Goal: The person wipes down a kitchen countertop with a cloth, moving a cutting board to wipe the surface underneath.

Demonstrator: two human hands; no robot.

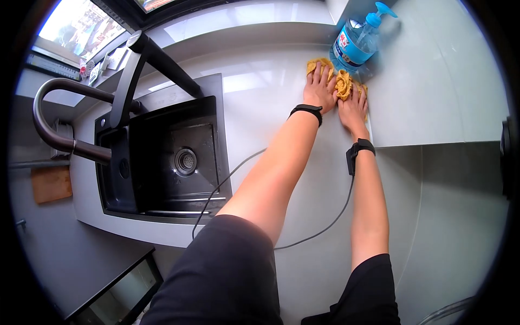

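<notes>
A crumpled yellow cloth lies on the white countertop at its far right corner, against the wall. My left hand presses down on its left part, fingers bent over the fabric. On the right part rests my right hand, its fingers gripping the cloth close to the wall. Between the two hands the fabric bunches up. Just beyond them stands a clear pump bottle with a blue pump top and a blue label, near my fingertips.
At left, a black sink with a dark curved faucet is set into the countertop. A thin cable loops under my forearms. A wooden board is at far left. The wall bounds the right side.
</notes>
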